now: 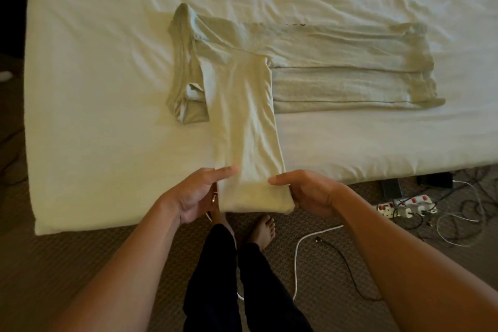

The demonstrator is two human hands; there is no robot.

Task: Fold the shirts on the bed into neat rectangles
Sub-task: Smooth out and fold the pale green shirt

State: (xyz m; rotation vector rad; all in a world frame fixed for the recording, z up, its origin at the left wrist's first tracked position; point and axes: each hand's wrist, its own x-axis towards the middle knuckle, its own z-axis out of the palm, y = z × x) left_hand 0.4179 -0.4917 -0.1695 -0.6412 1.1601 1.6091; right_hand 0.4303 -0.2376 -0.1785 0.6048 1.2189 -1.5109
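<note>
A pale long-sleeved shirt lies across the bed, its body folded lengthwise into a band running to the right and its collar at the left. One sleeve stretches from the shoulder toward me over the bed's near edge. My left hand holds the sleeve's cuff end on its left side, thumb on top. My right hand holds the same end on its right side, thumb on top and fingers hidden under the cloth.
The bed's wrinkled white sheet extends far left and right of the shirt. Below the edge is brown carpet with my bare feet, a white cable, a black cable and a power strip amid tangled cords at the right.
</note>
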